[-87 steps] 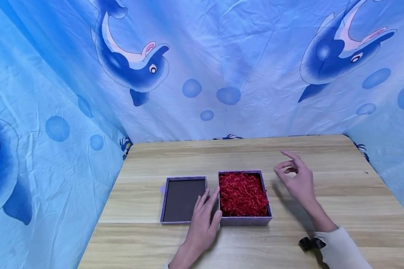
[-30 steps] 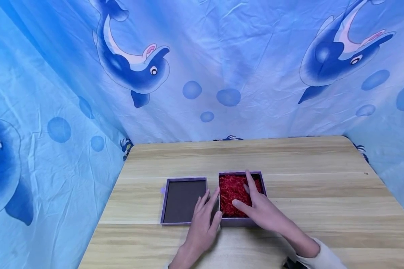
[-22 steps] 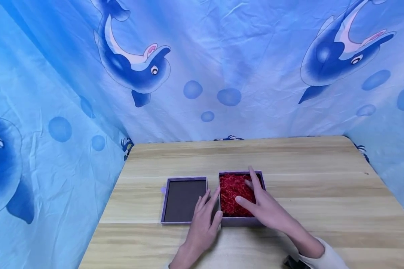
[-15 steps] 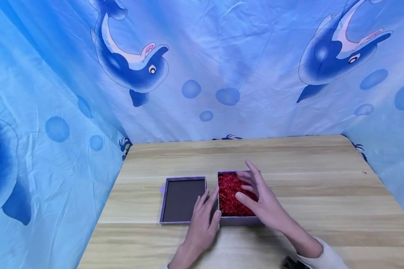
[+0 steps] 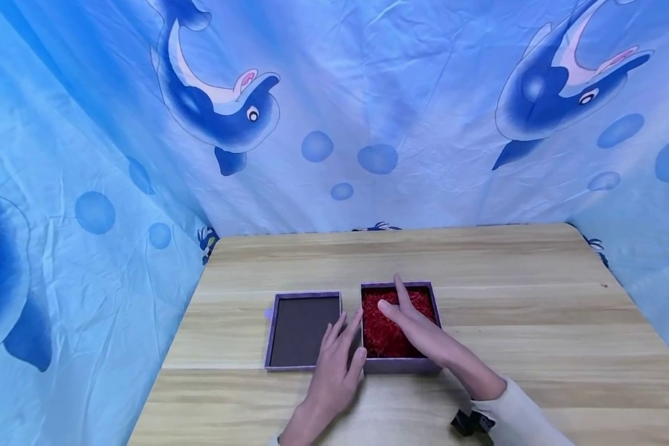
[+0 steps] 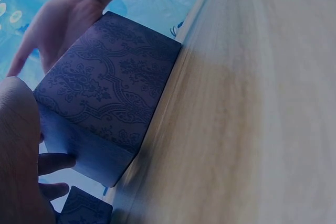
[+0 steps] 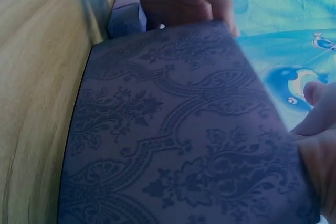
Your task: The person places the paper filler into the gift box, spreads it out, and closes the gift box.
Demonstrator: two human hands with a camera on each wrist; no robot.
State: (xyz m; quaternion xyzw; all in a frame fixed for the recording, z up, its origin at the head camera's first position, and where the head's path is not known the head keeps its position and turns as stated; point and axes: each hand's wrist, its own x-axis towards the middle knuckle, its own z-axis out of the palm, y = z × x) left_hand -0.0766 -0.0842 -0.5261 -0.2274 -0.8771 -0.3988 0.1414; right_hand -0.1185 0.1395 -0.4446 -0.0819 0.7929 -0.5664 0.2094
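So the purple patterned box [image 5: 401,366] is sitting on the wood-grain tabletop [image 5: 535,297], filled with red shredded paper [image 5: 377,337], and the right hand [image 5: 426,337] comes in over its right side onto the paper, thumb and index finger stretched out with a loose, ungripping look, though the other fingers are mostly hidden. The left hand [image 5: 334,371] is relaxed too, fingers pretty straight and resting against the box's left wall. Just left of the box there's a shallow dark-lined lid [image 5: 303,334], and well behind the box hangs a blue dolphin-print curtain [image 5: 334,74].
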